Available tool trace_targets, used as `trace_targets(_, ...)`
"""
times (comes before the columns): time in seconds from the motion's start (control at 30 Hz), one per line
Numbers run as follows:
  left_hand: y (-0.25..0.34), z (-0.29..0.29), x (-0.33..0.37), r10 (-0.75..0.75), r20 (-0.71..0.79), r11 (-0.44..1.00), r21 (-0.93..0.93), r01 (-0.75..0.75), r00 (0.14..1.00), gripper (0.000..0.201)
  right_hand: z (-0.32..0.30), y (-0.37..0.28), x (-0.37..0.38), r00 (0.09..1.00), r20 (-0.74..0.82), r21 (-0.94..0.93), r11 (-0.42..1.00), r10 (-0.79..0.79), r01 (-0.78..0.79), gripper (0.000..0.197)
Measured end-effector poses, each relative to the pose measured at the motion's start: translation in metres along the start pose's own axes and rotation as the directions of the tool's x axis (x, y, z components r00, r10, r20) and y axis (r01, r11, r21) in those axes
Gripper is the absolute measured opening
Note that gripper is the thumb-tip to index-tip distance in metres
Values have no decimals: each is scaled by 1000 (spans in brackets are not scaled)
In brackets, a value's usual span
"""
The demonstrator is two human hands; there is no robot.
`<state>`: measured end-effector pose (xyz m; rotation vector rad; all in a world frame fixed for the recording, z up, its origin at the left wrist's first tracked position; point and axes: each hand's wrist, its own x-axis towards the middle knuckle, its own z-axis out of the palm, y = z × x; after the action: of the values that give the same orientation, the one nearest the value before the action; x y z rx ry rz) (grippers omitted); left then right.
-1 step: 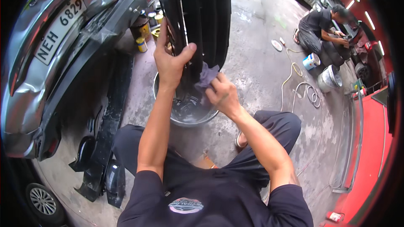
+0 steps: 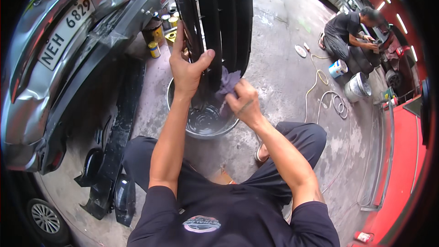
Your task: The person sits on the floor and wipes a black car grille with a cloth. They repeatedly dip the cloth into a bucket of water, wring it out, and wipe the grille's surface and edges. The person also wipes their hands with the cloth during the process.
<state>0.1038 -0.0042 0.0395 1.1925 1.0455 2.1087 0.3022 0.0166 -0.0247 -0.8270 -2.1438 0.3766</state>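
The left hand [image 2: 186, 71] is closed on the edge of a black slatted grille [image 2: 219, 13], thumb across its front, so that the panel is held upright over a metal basin [image 2: 176, 114] of water. The right hand [image 2: 242, 103] is closed around a grey rag [image 2: 227, 84], which is pressed against the lower slats. Compared with the earlier frame, the grille has been shifted very slightly to the right and the rag has been carried a little higher up the slats, while the left grip has barely altered; from this a wiping stroke in progress is judged, with the lower end being worked and the rest not yet reached. Beside the knees, black trim pieces [image 2: 112, 155] lie on the wet concrete near a dented grey car [image 2: 55, 64], with paint cans [image 2: 155, 45] behind. Farther off, another person [image 2: 347, 32] is crouched by buckets [image 2: 356, 84] and a hose [image 2: 320, 91].
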Motion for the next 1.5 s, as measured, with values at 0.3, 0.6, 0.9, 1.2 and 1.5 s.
trace_targets(0.3,-11,-4,-7,102,64,994,41,-105,993,101,-52,-3,107,940,-279,-127,978,-195,165,25)
trace_targets(0.6,-1,-2,-24,2,137,999,-39,3,991,103,-120,-32,229,780,-390,-489,828,-490,275,12)
trace_targets(0.9,-13,-19,-10,11,168,1000,21,-15,986,102,-75,-10,118,945,-173,-252,940,-278,230,39)
trace_targets(1.2,-24,-5,-27,-72,275,997,6,73,959,106,-221,-36,317,806,-520,-314,940,-284,129,41)
trace_targets(1.5,6,-10,-16,-3,257,999,-44,14,966,103,-178,-14,286,749,-498,-546,829,-437,121,33)
